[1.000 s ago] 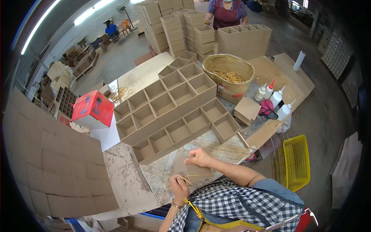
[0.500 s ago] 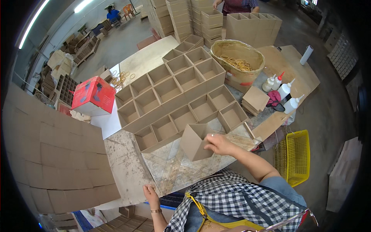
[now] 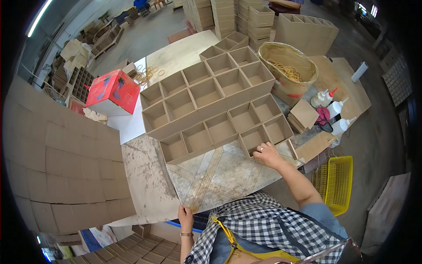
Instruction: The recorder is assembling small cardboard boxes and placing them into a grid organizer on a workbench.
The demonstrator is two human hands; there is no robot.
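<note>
On the table stand rows of open-topped brown cardboard boxes (image 3: pixel 204 96), their square compartments facing up. In the front row one cardboard box (image 3: pixel 254 139) sits against its neighbours, its open top showing. My right hand (image 3: pixel 269 155) is closed on that box's near rim, fingers over the wall. Down at the near table edge, my left hand (image 3: pixel 186 215) is closed; whatever it may grip there is hidden.
Behind the boxes stands a tub (image 3: pixel 288 68) of rubber bands. Flat cardboard squares (image 3: pixel 303 115) and white squeeze bottles (image 3: pixel 337 108) lie to the right. A red carton (image 3: pixel 113 93) stands at the left, stacked cardboard (image 3: pixel 66 163) beside the table, a yellow basket (image 3: pixel 340 185) on the right.
My right hand has carried the box from the bare near tabletop rightward and away, setting it beside the front row. My left hand stays by the table edge. The view has shifted.
</note>
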